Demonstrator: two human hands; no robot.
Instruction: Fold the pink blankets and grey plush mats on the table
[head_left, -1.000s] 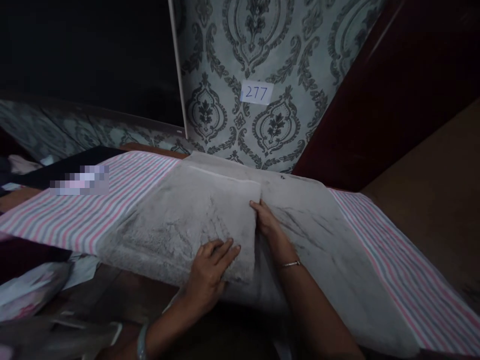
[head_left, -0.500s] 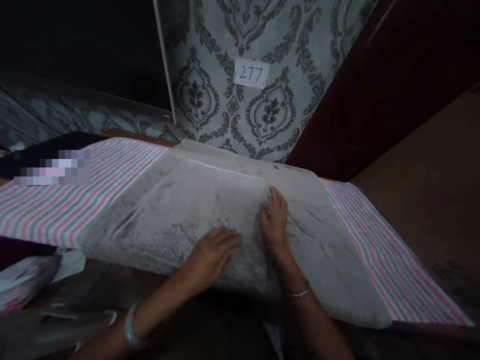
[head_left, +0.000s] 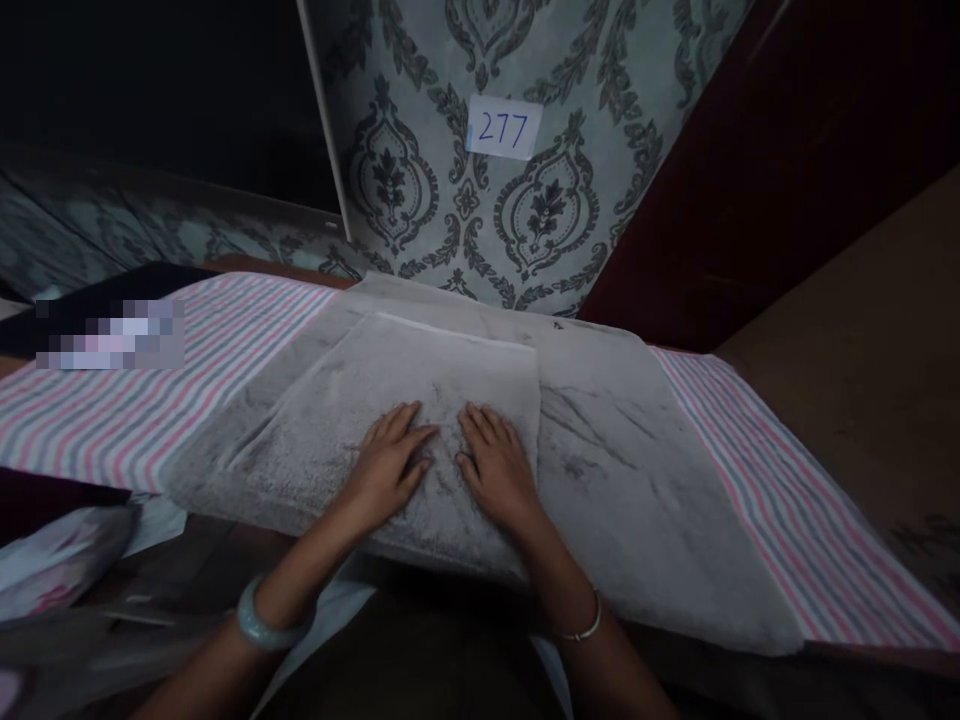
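A grey plush cloth lies spread over the striped sheet, its left part doubled by a folded layer with a pale hemmed far edge. On that layer rests my left hand, palm down with the fingers stretched out. My right hand lies flat just beside it, near the layer's right edge, fingers extended. Neither hand grasps anything. Faint creases mark the cloth to the right of my right hand. A bangle circles each wrist.
Under the cloth, a pink, white and grey striped sheet covers the table. Behind stands a patterned wall with a paper marked 277. A dark screen is at upper left, a brown panel at right. Plastic bags lie lower left.
My right hand has moved left from the layer's right edge onto its top and flattened. My left hand has shifted slightly left and spread its fingers. The layer stays folded over.
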